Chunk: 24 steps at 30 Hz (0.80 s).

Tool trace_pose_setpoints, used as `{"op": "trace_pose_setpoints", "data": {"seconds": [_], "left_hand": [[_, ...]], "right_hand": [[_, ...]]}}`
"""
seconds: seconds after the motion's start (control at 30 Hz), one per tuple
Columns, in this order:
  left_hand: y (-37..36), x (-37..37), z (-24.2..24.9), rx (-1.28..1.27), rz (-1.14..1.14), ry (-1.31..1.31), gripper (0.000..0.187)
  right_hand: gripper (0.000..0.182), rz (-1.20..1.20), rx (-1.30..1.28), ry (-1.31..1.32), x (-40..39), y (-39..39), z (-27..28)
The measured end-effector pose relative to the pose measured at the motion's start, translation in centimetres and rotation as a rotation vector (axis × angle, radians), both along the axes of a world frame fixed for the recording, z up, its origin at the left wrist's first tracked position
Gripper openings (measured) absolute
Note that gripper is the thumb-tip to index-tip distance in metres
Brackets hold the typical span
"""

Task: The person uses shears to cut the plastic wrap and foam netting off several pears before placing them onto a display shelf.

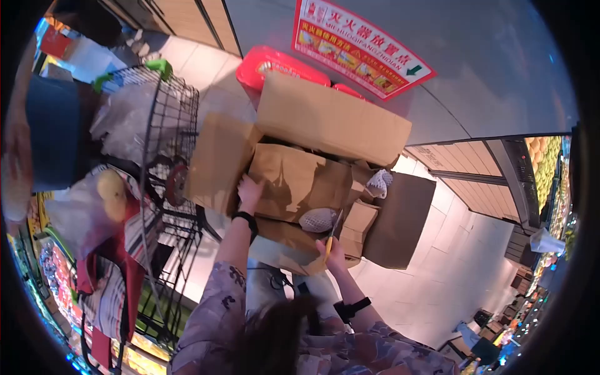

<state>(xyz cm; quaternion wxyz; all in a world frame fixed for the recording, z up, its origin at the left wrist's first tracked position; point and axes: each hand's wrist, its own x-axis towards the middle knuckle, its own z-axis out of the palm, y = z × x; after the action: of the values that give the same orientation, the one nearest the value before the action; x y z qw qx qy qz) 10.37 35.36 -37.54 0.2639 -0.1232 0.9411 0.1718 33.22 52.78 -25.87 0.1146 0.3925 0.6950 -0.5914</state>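
Left fingers (249, 187) spread flat on brown paper (294, 181); right fingers (334, 250) clenched around yellow cutter (331, 237); cardboard box (325, 119) flaps open; netted fruit (317, 220) partly uncovered.

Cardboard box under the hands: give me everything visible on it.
The cardboard box is plain brown corrugated card, open, flaps splayed outward, a large one at the far side. It stands on the pale tiled floor beside a black wire cart. White foam-netted items lie inside. The left hand presses an inner flap; the right hand holds a yellow-handled cutter at its near edge.
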Motion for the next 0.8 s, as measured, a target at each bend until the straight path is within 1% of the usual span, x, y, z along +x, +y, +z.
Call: {"op": "trace_pose_setpoints", "data": {"seconds": [0.03, 0.07, 0.1, 0.17, 0.2, 0.27, 0.3, 0.37, 0.4, 0.43, 0.47, 0.5, 0.53, 0.57, 0.6, 0.63, 0.67, 0.7, 0.73, 0.77, 0.8], "left_hand": [[-0.5, -0.1, -1.6, 0.136, -0.068, 0.04, 0.061], [0.5, 0.0, 0.5, 0.286, -0.133, 0.089, 0.053], [1.7, -0.1, 4.5, 0.431, -0.196, 0.152, 0.047], [3.7, 2.4, 8.6, 0.45, -0.507, 0.223, 0.048], [4.6, 4.1, 10.2, 0.455, -0.642, 0.095, 0.048], [6.7, 7.1, 13.0, 0.464, -0.878, -0.112, 0.052], [7.4, 8.6, 14.0, 0.465, -0.987, -0.198, 0.055], [8.1, 11.3, 13.4, 0.739, -1.059, -0.233, 0.057], [8.4, 11.4, 12.9, 0.735, -1.064, -0.243, 0.057], [8.8, 11.0, 12.7, 0.881, -0.993, -0.284, 0.048], [9.2, 10.6, 12.3, 1.029, -0.915, -0.326, 0.042], [8.6, 9.2, 10.4, 1.092, -0.768, -0.513, 0.033], [7.9, 6.6, 8.1, 1.145, -0.618, -0.696, 0.031], [8.1, 3.7, 7.2, 0.826, -0.557, -0.609, 0.029], [8.8, 0.9, 6.9, 0.438, -0.63, -0.462, 0.031], [8.9, -0.1, 2.4, 0.228, -0.575, -0.28, 0.044], [9.1, -1.1, -1.3, 0.185, -0.446, -0.17, 0.071], [9.5, -2.6, -3.8, 0.193, -0.452, -0.157, 0.071], [10.1, -4.2, -6.2, 0.166, -0.362, -0.195, 0.08], [10.8, -5.6, -8.0, 0.144, -0.277, -0.24, 0.089], [11.4, -6.3, -9.9, 0.159, -0.288, -0.241, 0.089]], "right_hand": [[0.03, -0.002, 0.002, 0.002, -0.2, 0.1, 0.5], [0.031, 0.038, 0.019, -0.036, -0.3, 0.3, 0.4], [0.031, 0.051, 0.007, -0.062, -0.6, 0.4, 0.4], [0.034, -0.208, -0.03, 0.155, -2.2, 0.3, 0.0], [0.034, -0.208, -0.038, 0.139, -3.4, 0.2, 0.5], [0.04, -0.547, -0.068, 0.242, -6.5, 0.4, 1.5], [0.04, -0.551, -0.071, 0.23, -7.6, 0.8, 1.8], [0.038, -0.206, 0.505, -0.037, -8.8, 1.7, 1.9], [0.038, -0.229, 0.428, -0.068, -8.4, 2.7, 0.7], [0.038, -0.233, 0.423, -0.073, -8.3, 3.5, 0.7], [0.035, -0.249, 0.435, -0.024, -8.1, 4.2, 1.0], [0.033, -0.263, 0.449, 0.024, -7.8, 5.0, 1.0], [0.028, -0.268, 0.489, 0.187, -7.0, 5.6, 0.2], [0.028, -0.278, 0.493, 0.183, -6.5, 6.0, 0.2], [0.028, -0.301, 0.484, 0.193, -6.3, 6.2, 0.4], [0.028, -0.32, 0.475, 0.204, -6.0, 6.2, 0.4], [0.03, -0.353, 0.469, 0.245, -5.6, 6.2, 0.0], [0.034, -0.381, 0.477, 0.299, -4.9, 6.2, -0.9], [0.027, -0.383, 0.474, 0.306, -4.2, 6.3, -1.6], [0.019, -0.347, 0.567, 0.344, -4.0, 6.3, -2.1], [0.018, -0.381, 0.509, 0.361, -3.7, 6.4, -2.5]]}}
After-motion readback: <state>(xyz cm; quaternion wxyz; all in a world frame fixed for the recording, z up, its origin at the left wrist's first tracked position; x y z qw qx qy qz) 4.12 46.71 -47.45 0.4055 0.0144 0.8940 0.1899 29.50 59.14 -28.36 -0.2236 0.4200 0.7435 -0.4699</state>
